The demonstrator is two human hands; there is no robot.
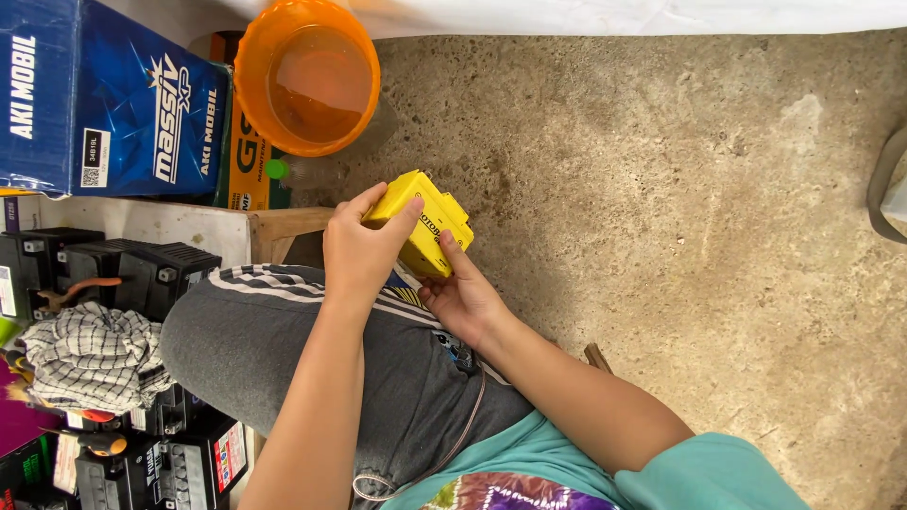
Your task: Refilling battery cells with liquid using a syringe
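**A:** Right above the person's knee, there's a small yellow battery [421, 223] held in both hands, up off the concrete floor [661, 217]. Is anyone else seeing it that way?

**B:** Yep. The left hand [359, 250] is wrapped over the top and near side, thumb pressed on the upper face. The right hand [463, 297] cups it from below, fingers under the far end. So both are clamped on that one block, close together, nearly touching.

**A:** What's around it?

**B:** An orange plastic bucket [307, 76] sits just beyond the battery, next to a big blue carton [104, 94]. There's a bottle with a green cap [275, 169] tucked under the bucket's edge.

**A:** And the left side?

**B:** A row of black batteries [123, 269], with a checked cloth [90, 354] bunched on top of some of them. There are more black ones lower down, one with a red label. The person's in grey trousers with striped trim and a teal shirt, seated low from the look of it.
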